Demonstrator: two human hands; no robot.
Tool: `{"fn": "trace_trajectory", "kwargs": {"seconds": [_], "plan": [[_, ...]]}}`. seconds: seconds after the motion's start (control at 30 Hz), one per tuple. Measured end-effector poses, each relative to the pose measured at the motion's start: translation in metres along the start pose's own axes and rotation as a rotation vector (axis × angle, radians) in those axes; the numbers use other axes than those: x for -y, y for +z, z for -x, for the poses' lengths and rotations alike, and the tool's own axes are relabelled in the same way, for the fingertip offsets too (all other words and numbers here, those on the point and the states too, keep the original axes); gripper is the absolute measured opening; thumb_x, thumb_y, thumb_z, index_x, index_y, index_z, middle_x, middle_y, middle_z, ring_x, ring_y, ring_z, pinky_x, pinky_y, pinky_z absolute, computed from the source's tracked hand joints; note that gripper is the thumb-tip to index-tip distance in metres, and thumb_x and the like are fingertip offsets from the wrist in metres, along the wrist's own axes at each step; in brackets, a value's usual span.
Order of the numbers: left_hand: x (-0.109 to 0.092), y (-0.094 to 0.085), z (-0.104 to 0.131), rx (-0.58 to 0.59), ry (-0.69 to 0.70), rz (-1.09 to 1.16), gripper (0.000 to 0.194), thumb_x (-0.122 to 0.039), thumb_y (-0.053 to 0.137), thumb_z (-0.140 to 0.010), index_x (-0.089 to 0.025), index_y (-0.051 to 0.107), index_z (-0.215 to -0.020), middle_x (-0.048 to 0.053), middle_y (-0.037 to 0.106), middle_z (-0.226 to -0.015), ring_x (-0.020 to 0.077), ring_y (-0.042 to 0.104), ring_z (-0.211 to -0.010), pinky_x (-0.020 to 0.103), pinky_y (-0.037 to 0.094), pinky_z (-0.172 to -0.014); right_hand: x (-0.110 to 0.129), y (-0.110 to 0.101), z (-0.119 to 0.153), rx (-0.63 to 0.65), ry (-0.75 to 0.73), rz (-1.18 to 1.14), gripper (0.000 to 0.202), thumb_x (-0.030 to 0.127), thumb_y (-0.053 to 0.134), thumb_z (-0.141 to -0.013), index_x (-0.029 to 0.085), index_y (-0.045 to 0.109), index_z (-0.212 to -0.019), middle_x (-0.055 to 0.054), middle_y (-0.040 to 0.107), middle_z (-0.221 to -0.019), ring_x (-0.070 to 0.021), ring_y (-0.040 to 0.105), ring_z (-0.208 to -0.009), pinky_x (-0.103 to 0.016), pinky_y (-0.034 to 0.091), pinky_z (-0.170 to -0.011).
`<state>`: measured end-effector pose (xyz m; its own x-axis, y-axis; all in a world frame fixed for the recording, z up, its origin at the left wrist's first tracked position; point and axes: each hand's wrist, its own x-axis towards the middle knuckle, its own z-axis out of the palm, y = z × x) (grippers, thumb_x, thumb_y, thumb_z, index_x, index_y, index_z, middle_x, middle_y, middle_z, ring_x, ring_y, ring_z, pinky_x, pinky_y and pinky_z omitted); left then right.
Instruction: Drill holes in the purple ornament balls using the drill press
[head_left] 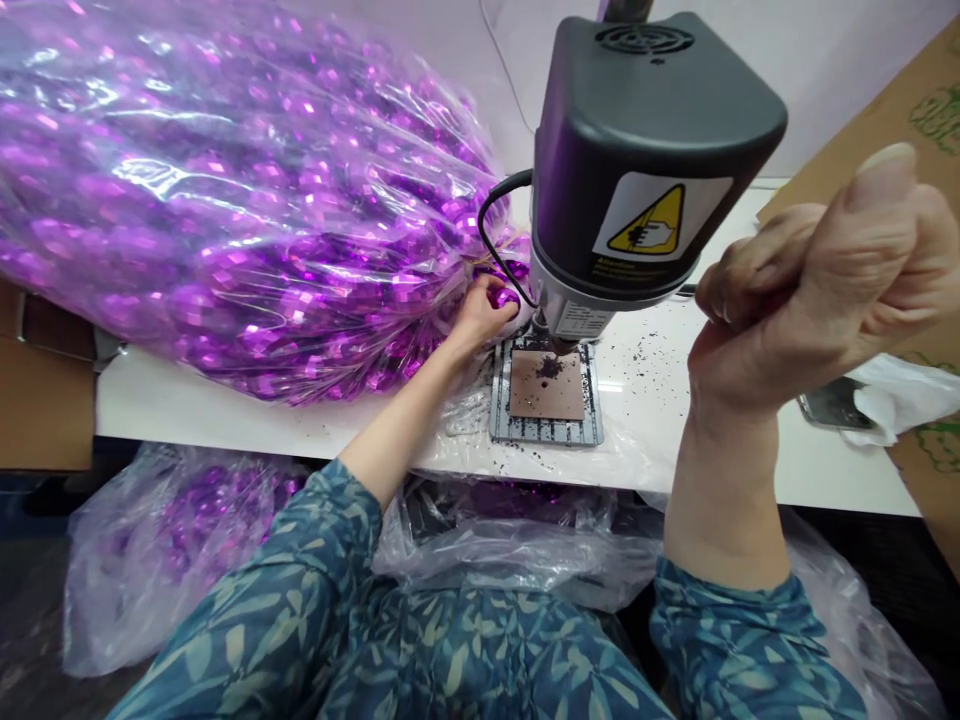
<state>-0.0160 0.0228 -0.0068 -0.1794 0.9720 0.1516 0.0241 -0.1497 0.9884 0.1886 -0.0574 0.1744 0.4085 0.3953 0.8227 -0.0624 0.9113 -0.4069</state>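
Left hand (pixel 478 310), centre, pinches a bauble (pixel 507 298) — bag (pixel 300 200) adjacent, presumably for reach — while right hand (pixel 821 285), upper right, curls closed, contents indiscernible.

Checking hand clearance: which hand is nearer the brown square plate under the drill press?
Left. The left hand, fingers around a purple faceted ball, is just beyond the upper-left corner of the brown square plate; the right hand is a raised fist, farther off to its right.
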Motion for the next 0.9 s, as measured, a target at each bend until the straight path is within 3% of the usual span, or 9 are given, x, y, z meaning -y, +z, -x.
{"fn": "trace_trajectory", "kwargs": {"seconds": [0.1, 0.2, 0.33, 0.4, 0.5, 0.67, 0.9], "plan": [[-0.016, -0.009, 0.043, 0.013, -0.146, 0.133, 0.038, -0.029, 0.076, -0.086, -0.024, 0.060, -0.121, 0.007, 0.073, -0.109, 0.0237, 0.075, -0.099, 0.044, 0.065, -0.088, -0.001, -0.002, 0.001, 0.006, -0.009, 0.001, 0.061, 0.044, 0.066, -0.089, 0.016, 0.027, -0.051, 0.006, 0.030, -0.042, -0.0005, 0.036, -0.039, -0.024, 0.018, -0.041], [-0.027, -0.012, 0.083, 0.116, -0.257, 0.245, 0.045, -0.039, 0.070, -0.089, -0.025, 0.059, -0.131, 0.008, 0.075, -0.114, 0.0246, 0.077, -0.096, 0.044, 0.066, -0.082, -0.002, -0.002, 0.003, 0.002, -0.025, -0.005, 0.061, 0.042, 0.065, -0.090, 0.016, 0.026, -0.051, 0.006, 0.030, -0.042, -0.0005, 0.035, -0.039, -0.024, 0.018, -0.041], [-0.031, -0.010, 0.111, 0.171, -0.400, 0.428, 0.038, -0.034, 0.076, -0.081, -0.020, 0.065, -0.115, 0.009, 0.078, -0.114, 0.0251, 0.077, -0.105, 0.043, 0.066, -0.091, -0.001, -0.002, 0.004, -0.007, -0.008, -0.014, 0.059, 0.045, 0.066, -0.089, 0.016, 0.030, -0.053, 0.006, 0.028, -0.043, -0.0005, 0.032, -0.038, -0.024, 0.017, -0.042], [-0.030, -0.008, 0.115, 0.170, -0.439, 0.508, 0.035, -0.029, 0.077, -0.078, -0.019, 0.064, -0.108, 0.009, 0.079, -0.113, 0.0245, 0.077, -0.108, 0.046, 0.064, -0.098, 0.001, -0.002, 0.004, 0.003, 0.009, -0.008, 0.056, 0.047, 0.066, -0.088, 0.017, 0.033, -0.053, 0.007, 0.027, -0.043, -0.0007, 0.031, -0.038, -0.025, 0.018, -0.042], [-0.025, -0.005, 0.114, 0.159, -0.426, 0.495, 0.041, -0.028, 0.080, -0.076, -0.020, 0.064, -0.113, 0.008, 0.079, -0.115, 0.0235, 0.078, -0.105, 0.046, 0.062, -0.100, 0.002, -0.003, 0.004, 0.021, 0.009, -0.006, 0.054, 0.048, 0.066, -0.089, 0.018, 0.037, -0.054, 0.007, 0.026, -0.044, -0.0014, 0.031, -0.038, -0.026, 0.017, -0.042], [-0.009, 0.003, 0.109, 0.068, -0.226, 0.304, 0.056, -0.035, 0.092, -0.068, -0.021, 0.066, -0.116, 0.009, 0.079, -0.118, 0.0235, 0.075, -0.112, 0.042, 0.058, -0.106, 0.000, -0.005, 0.003, 0.045, -0.002, -0.014, 0.054, 0.041, 0.064, -0.092, 0.017, 0.034, -0.054, 0.007, 0.026, -0.044, -0.0004, 0.032, -0.038, -0.024, 0.019, -0.042], [0.000, 0.011, 0.102, 0.200, -0.149, 0.113, 0.068, -0.040, 0.099, -0.062, -0.017, 0.066, -0.117, 0.011, 0.078, -0.117, 0.0222, 0.075, -0.099, 0.039, 0.060, -0.093, -0.001, -0.006, 0.004, 0.051, -0.001, 0.019, 0.055, 0.044, 0.063, -0.091, 0.015, 0.035, -0.053, 0.007, 0.026, -0.045, 0.0014, 0.031, -0.039, -0.021, 0.022, -0.044]]}}
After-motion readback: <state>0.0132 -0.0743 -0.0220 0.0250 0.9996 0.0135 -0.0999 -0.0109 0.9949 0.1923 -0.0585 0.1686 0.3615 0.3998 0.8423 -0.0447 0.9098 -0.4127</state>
